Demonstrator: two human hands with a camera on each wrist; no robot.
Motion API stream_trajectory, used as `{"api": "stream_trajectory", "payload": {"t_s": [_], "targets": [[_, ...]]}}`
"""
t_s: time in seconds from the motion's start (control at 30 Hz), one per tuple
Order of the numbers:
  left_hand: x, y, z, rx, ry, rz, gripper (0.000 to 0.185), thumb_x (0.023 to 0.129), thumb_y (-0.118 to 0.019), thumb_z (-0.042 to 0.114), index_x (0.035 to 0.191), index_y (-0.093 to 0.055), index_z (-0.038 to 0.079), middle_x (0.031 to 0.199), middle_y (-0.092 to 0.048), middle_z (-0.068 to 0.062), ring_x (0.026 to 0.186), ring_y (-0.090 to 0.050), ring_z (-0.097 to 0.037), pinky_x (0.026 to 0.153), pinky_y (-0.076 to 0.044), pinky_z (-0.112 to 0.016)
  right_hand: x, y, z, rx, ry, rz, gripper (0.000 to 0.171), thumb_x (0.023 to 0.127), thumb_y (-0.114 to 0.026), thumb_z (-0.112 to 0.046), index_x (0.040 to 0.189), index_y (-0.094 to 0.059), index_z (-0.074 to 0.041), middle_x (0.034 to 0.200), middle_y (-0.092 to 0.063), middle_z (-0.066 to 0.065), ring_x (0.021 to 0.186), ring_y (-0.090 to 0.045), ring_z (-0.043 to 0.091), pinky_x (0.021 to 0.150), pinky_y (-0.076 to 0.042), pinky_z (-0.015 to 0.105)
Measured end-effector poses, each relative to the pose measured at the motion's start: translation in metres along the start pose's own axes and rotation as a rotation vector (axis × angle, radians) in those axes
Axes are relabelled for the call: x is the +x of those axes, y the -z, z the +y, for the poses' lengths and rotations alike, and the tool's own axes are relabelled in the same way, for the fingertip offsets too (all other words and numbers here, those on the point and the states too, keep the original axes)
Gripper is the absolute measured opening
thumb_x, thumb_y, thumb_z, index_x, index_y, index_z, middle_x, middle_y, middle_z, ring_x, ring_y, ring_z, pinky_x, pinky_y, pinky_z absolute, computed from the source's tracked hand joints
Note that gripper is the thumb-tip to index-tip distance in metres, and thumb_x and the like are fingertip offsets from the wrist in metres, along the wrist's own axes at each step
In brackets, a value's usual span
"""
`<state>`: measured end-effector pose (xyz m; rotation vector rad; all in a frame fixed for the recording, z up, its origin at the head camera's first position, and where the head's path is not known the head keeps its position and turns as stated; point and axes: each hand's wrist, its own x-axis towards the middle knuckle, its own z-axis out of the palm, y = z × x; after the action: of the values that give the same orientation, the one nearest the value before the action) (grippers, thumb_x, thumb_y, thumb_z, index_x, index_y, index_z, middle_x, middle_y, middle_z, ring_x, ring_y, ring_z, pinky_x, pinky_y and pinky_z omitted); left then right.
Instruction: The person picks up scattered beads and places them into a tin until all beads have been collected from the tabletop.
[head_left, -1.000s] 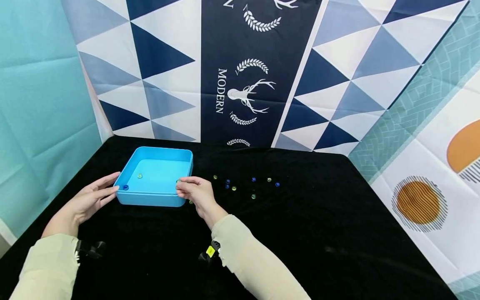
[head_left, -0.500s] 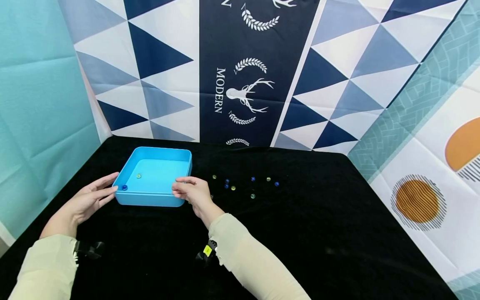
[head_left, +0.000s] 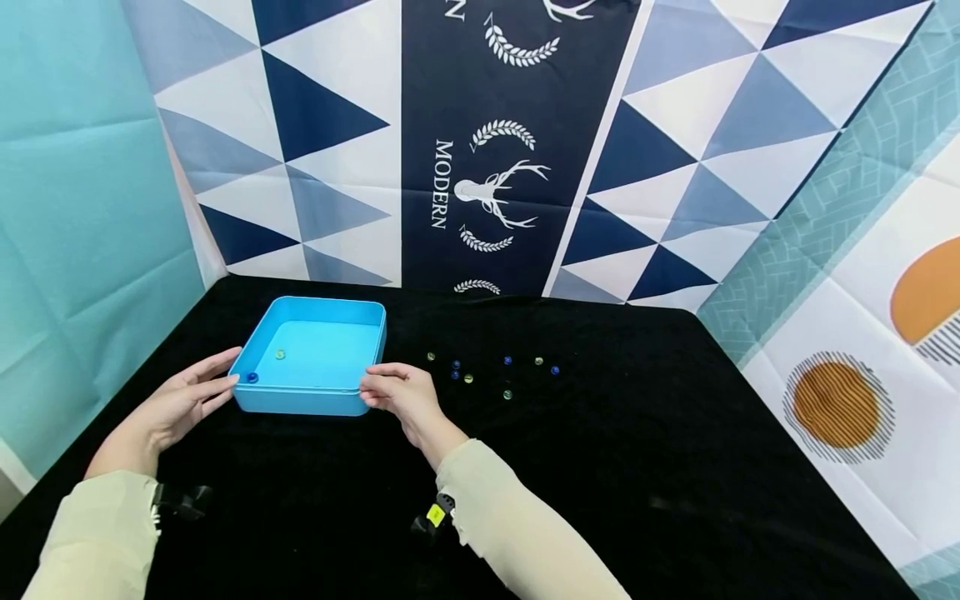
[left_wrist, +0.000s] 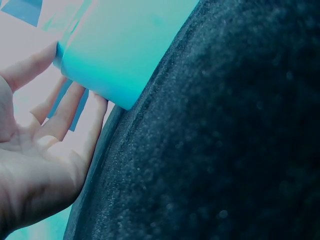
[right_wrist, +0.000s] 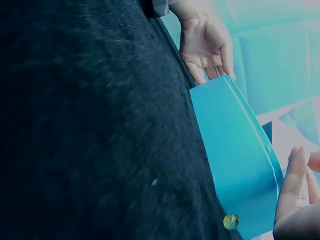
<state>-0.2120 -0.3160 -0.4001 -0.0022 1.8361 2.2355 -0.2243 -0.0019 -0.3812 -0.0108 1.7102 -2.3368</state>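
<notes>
On black cloth, L hand [head_left: 176, 404] & R hand [head_left: 401, 392], fingers prob. straight, touching blue tray [head_left: 300, 398] corners

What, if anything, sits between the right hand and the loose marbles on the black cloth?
Nothing visible. The right hand rests at the blue tray's near right corner, and the loose marbles lie just to its right on bare black cloth. One yellowish marble sits right by that corner. The left hand touches the tray's left side.
</notes>
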Motion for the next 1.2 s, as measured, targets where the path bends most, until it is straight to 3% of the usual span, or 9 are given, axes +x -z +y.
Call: {"api": "stream_trajectory", "payload": {"t_s": [0.3,0.6,0.93,1.2], "targets": [[0.000,0.000,0.000,0.005,-0.006,0.000,0.055,0.093,-0.058,0.009,0.142,-0.039,0.026,0.142,-0.022,-0.009,0.099,-0.057,0.003,0.085,-0.047,-0.017,-0.008,0.021,0.001,0.011,0.025,0.010,0.024,0.080,-0.065,0.008,0.103,-0.062,0.013,0.074,-0.066,0.011,0.060,-0.063,0.013,0.059,-0.054,0.021],[0.002,-0.001,-0.002,0.029,0.022,0.007,0.067,0.094,-0.057,0.011,0.149,-0.022,0.022,0.154,0.003,-0.013,0.098,-0.056,0.005,0.085,-0.047,-0.016,-0.020,0.043,-0.004,0.017,0.037,0.011,0.027,0.081,-0.063,0.007,0.107,-0.059,0.014,0.076,-0.066,0.010,0.062,-0.063,0.013,0.059,-0.054,0.020],[0.002,-0.002,-0.002,0.032,0.025,0.005,0.067,0.093,-0.058,0.011,0.149,-0.023,0.022,0.154,0.004,-0.014,0.098,-0.056,0.006,0.085,-0.047,-0.016,-0.029,0.075,-0.009,0.010,0.037,0.028,0.031,0.083,-0.061,0.007,0.111,-0.055,0.017,0.077,-0.066,0.010,0.064,-0.064,0.012,0.062,-0.054,0.021],[0.001,-0.002,-0.002,0.039,0.008,0.006,0.065,0.093,-0.058,0.011,0.149,-0.024,0.021,0.150,-0.011,-0.011,0.099,-0.056,0.005,0.085,-0.047,-0.016,-0.033,0.104,-0.018,0.028,0.055,0.107,0.027,0.084,-0.059,0.009,0.110,-0.056,0.016,0.074,-0.066,0.009,0.062,-0.063,0.012,0.058,-0.052,0.019]]}}
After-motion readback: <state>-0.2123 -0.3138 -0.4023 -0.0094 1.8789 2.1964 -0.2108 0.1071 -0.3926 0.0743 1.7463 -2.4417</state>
